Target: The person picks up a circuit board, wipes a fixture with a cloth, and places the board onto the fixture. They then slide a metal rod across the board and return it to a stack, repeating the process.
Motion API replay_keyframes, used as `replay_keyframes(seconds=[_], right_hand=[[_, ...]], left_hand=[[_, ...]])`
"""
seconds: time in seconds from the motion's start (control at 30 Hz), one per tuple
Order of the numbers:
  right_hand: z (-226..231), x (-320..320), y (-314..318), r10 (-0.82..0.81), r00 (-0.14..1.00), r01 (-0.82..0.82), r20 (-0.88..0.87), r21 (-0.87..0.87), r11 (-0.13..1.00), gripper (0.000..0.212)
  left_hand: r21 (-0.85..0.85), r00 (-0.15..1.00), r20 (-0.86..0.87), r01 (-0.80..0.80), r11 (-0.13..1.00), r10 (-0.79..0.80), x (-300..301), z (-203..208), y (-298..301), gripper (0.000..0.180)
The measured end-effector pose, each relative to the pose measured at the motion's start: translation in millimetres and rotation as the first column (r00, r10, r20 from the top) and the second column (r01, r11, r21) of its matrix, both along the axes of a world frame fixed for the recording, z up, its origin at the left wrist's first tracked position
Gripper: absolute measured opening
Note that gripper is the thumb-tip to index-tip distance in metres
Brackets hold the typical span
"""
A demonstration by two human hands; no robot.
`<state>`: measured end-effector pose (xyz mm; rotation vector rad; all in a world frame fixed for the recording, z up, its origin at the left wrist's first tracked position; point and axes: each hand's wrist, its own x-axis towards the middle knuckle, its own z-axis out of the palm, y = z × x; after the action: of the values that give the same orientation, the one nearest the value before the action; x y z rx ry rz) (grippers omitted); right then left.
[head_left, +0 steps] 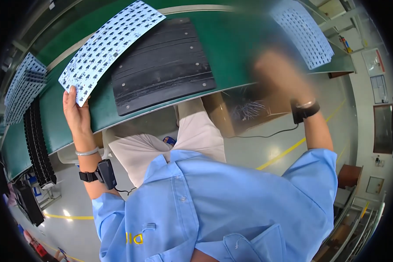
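My left hand point(76, 114) is closed on the lower left corner of a thin white panel point(110, 46) printed with rows of dark clover-like marks. Its thumb lies on the face, the fingers behind. The panel is tilted and partly overlaps a black slab point(161, 70) that has grooves and several round metal studs. My right hand point(284, 72) is smeared by motion above the table's front edge, right of the slab. Its fingers cannot be made out. Nearest to it are white patterned panels point(302, 35) at the far right, their upper part blurred.
More patterned panels point(24, 89) are stacked at the left end of the green table point(231, 56). Beside them a black segmented strip point(37, 139) hangs over the edge. Under the table stands a cardboard box point(218, 114) with thin white pieces. Cables hang from both wrist devices.
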<state>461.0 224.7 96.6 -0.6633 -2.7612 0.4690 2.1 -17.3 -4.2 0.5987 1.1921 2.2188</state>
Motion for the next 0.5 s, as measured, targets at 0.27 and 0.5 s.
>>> replay_keyframes(seconds=[0.27,0.5], right_hand=[[-37.7,-10.2,8.1,0.118,0.993,-0.117,0.018,-0.038,0.992,0.011],[-10.6,54.5,10.9,0.005,0.964,0.018,0.264,-0.085,0.996,0.011]], left_hand=[[0.006,1.0,-0.011,0.021,1.0,-0.021,2.3,-0.7,1.3,0.022],[0.025,1.0,-0.004,-0.004,1.0,0.004,4.5,6.5,4.5,0.024]])
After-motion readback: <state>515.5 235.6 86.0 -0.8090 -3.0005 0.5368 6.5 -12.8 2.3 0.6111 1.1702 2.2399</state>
